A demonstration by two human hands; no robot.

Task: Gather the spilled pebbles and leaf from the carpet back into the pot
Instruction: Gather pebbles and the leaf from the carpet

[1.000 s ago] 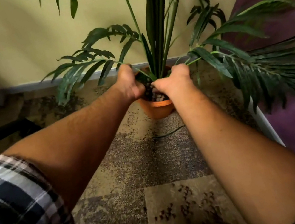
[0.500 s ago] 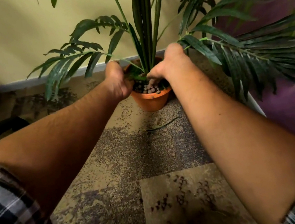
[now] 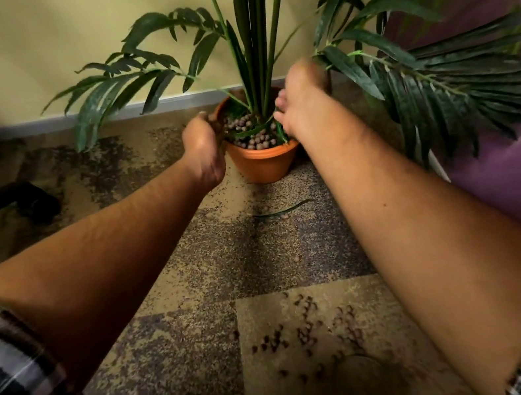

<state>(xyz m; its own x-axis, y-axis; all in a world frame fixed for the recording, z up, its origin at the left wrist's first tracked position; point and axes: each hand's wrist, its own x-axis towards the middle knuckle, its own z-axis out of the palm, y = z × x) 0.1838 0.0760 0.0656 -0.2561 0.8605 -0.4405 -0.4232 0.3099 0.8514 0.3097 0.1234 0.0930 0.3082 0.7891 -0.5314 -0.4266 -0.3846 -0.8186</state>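
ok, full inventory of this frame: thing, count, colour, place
pot: one, orange, on carpet by the wall
plant: one, dark green, in pot
pebbles in pot: many, brown
spilled pebbles: many, brown, on near carpet tile
loose leaf: one, green, on carpet before pot
carpet: brown and tan tiles
wall: yellow, grey skirting
purple furniture: one, at right
left hand: at pot's left rim
right hand: over pot's right side, blurred

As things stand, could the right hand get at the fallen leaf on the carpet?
Probably yes. The leaf lies in the open on the carpet in front of the pot, just beside the right forearm; nothing covers it. The right hand need only draw back from the pot.
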